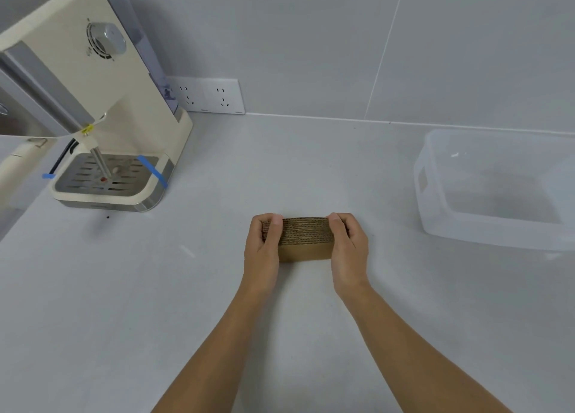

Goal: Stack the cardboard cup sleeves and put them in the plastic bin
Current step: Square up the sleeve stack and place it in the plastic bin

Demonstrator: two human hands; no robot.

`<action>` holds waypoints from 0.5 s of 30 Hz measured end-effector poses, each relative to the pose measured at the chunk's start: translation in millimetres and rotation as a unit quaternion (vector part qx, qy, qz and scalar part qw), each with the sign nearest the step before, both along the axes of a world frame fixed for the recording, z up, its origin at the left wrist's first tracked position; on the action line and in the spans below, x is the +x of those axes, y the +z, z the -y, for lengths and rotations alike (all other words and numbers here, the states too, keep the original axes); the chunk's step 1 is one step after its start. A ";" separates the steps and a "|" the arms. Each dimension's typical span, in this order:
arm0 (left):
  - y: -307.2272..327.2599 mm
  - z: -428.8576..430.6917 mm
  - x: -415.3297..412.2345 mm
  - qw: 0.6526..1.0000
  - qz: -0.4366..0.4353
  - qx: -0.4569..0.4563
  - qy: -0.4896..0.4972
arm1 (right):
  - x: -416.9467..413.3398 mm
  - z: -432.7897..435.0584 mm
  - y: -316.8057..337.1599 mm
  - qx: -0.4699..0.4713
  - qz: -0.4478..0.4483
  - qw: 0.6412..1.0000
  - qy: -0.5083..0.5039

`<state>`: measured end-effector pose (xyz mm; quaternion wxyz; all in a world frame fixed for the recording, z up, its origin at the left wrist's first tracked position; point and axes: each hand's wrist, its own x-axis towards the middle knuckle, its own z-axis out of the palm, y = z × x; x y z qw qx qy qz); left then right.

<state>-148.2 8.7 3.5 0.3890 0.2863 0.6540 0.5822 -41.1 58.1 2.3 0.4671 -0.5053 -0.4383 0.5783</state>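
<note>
I have the stack of cardboard cup sleeves [305, 240] pressed between both hands on the worktop [280, 170], standing on its long edge so the corrugated layers face up at me. My left hand [264, 244] closes its grip on the left end, fingers curled over the top and thumb on the near face; my right hand [348, 244] does the same on the right end. Both grips are pinching the stack, squeezing it together from its two ends.

The risk, as I judge it, lies in the lift. The sleeves are loose flat pieces held only by my end pressure, so if I ease off or squeeze unevenly, the middle ones could sag, fan out or drop onto the worktop. Tilting the stack on the way could let layers slide past one another.

The plastic bin [432, 222] sits to the right of my right hand and a little farther from me, well apart from the stack, open-topped and seemingly empty. Its near wall is what I must clear; clipping it could knock sleeves loose. Nothing lies between my hands and the bin. A coffee machine [102, 101] stands far off to the left and beyond, and a wall socket [211, 96] behind it, both out of my way.
</note>
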 end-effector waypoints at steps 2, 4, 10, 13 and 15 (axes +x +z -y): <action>1.8 6.9 -9.3 0.997 -0.021 -0.024 -0.076 | -0.2 -0.3 -0.2 -0.006 0.002 1.000 -0.002; 2.7 13.1 -19.1 0.987 -0.051 -0.051 -0.144 | -0.8 -0.8 -1.0 -0.008 0.010 1.000 -0.004; 1.3 20.1 -39.1 0.970 -0.099 -0.044 -0.216 | 0.2 -0.3 -1.0 -0.009 0.021 1.000 0.000; 1.7 21.2 -43.2 0.976 -0.100 -0.026 -0.190 | 1.0 -0.9 -1.2 -0.006 0.027 1.000 0.004; 0.8 21.6 -44.8 0.976 -0.103 -0.030 -0.188 | 1.8 -0.7 -0.3 -0.003 0.036 0.999 0.012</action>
